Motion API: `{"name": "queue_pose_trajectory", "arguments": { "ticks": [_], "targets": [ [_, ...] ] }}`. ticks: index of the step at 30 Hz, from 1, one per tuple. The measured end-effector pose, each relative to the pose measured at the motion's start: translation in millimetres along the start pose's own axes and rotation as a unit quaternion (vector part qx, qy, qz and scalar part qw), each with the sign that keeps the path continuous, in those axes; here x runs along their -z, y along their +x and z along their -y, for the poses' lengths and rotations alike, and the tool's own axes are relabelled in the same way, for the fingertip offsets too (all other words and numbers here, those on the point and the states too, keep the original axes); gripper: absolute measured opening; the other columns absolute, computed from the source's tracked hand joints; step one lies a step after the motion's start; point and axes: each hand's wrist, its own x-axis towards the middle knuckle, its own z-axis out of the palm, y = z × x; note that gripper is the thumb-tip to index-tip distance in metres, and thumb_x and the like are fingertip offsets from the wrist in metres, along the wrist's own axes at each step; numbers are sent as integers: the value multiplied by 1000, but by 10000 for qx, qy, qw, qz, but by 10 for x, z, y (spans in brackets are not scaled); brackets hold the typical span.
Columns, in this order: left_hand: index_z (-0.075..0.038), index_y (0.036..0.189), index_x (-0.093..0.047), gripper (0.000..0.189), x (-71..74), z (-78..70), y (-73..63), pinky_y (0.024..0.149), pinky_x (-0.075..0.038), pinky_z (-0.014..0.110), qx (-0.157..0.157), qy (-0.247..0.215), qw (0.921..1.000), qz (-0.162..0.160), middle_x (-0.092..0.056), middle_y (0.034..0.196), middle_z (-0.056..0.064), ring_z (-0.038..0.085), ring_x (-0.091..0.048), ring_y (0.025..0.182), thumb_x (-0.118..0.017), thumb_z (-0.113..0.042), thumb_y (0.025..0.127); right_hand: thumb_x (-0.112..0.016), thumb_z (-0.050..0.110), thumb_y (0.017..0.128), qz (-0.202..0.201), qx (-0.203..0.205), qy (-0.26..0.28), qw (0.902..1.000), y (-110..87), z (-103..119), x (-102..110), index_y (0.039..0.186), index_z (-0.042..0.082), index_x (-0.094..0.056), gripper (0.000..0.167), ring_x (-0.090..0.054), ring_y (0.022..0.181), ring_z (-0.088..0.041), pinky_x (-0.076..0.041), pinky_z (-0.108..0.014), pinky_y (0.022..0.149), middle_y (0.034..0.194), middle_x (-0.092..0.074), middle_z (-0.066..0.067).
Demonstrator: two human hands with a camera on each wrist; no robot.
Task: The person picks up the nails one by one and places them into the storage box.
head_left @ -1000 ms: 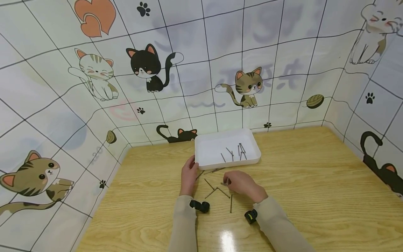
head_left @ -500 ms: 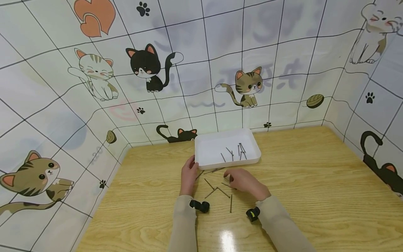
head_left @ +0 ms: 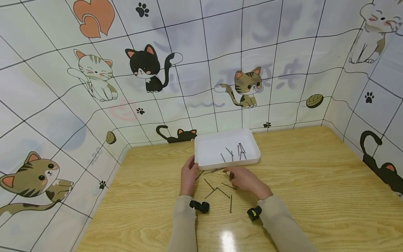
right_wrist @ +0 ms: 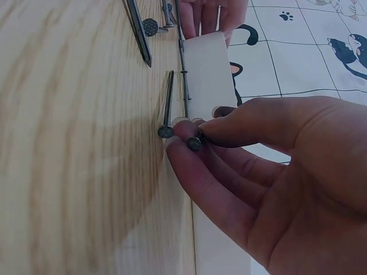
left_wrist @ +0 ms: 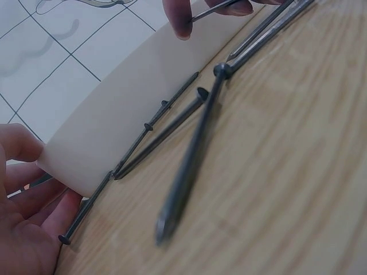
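My left hand (head_left: 189, 177) holds the near left corner of a white plastic tray (head_left: 210, 147), its fingers curled at the corner in the left wrist view. Close to the tray's front wall, my right hand (head_left: 247, 181) pinches an iron nail (right_wrist: 195, 143) between thumb and fingers. Another nail (right_wrist: 168, 109) lies against its fingertips in the right wrist view. Several loose nails (head_left: 223, 192) are scattered on the table between the hands, and a few (left_wrist: 163, 109) lie along the tray's wall. Inside the tray, several more nails (head_left: 240, 151) rest toward the right.
The wood-grain table (head_left: 151, 210) extends on both sides of the arms. A white sheet with cat drawings (head_left: 201, 70) hangs around its back and sides, close behind the tray. Each wrist wears a small black camera (head_left: 204, 207).
My right hand has shifted slightly right and toward the tray, uncovering a nail on the table. The left hand and the tray stay in place.
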Motion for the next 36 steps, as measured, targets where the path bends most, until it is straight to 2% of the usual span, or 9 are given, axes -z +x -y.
{"name": "queue_pose_trajectory", "arguments": {
  "ticks": [13,23,31,36],
  "targets": [
    [-12,131,-46,42,2,6,10,93,-37,36,-5,-67,10000,12,-50,127,4,16,-46,112,-50,-18,89,-54,-4,79,-130,-122,155,9997,10,-27,-7,120,9,-54,43,-50,69,-10,-43,-30,64,87,-58,-1],
    [-14,130,-47,42,1,17,2,93,-37,37,44,-14,10000,7,-50,126,2,16,-46,113,-51,-19,89,-57,1,81,-348,-9,140,9993,-5,-12,20,121,9,-54,40,-51,71,-11,-43,-30,64,87,-59,-1],
    [-15,131,-47,42,16,39,26,94,-36,37,1,-45,10000,20,-50,126,2,16,-46,113,-50,-19,89,-54,4,85,-799,-74,570,9951,75,-4,53,127,11,-49,43,-53,75,-11,-44,-27,61,91,-60,-5],
    [-17,130,-47,41,12,32,30,94,-36,36,46,24,10000,22,-50,126,-2,14,-46,113,-51,-21,89,-55,6,85,-1455,85,901,9852,171,-12,98,129,10,-46,46,-58,78,-15,-47,-29,60,94,-60,-7]
  ]
}}
